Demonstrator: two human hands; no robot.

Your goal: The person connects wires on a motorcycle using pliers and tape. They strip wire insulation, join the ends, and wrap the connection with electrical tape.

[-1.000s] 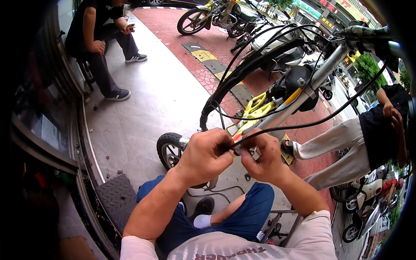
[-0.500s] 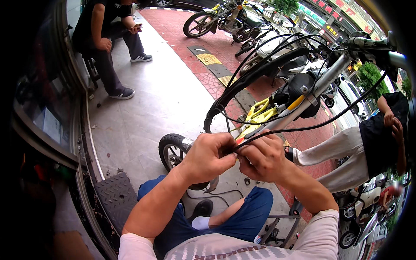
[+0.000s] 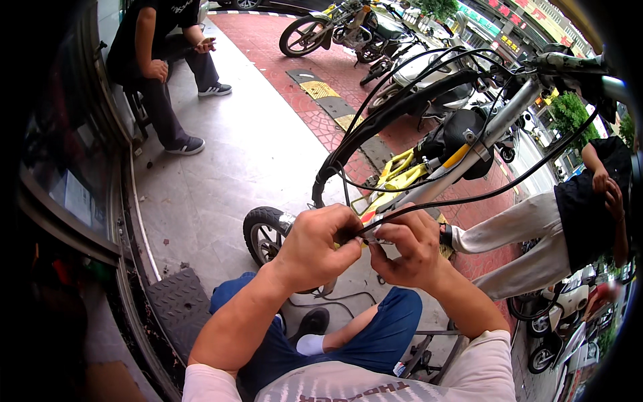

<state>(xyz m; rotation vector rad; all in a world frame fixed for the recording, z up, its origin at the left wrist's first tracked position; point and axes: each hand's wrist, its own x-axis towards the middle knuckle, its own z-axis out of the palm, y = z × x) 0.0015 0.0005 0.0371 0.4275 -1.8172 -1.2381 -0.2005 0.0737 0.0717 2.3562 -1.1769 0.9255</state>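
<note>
A black cable sags from the handlebar of an upturned-looking, tilted bike or scooter down to my hands. My left hand is closed, pinching the cable's lower end between thumb and fingertips. Close against it, my right hand has curled fingers at the same cable, its thumb slightly apart from the index finger. A small pale bit shows between the fingertips, too small to name. Behind my hands rises the silver stem, with a yellow frame beyond. Below and left is the black-tyred wheel.
A thicker black cable bundle arcs behind the hands. One seated person is at upper left; another, in pale trousers, stands at right. A textured black step lies by the doorway. Parked motorcycles stand on red paving.
My right thumb and index finger have parted slightly, baring a small pale bit at the fingertips. Both hands stay at the cable. The whole view has shifted slightly.
</note>
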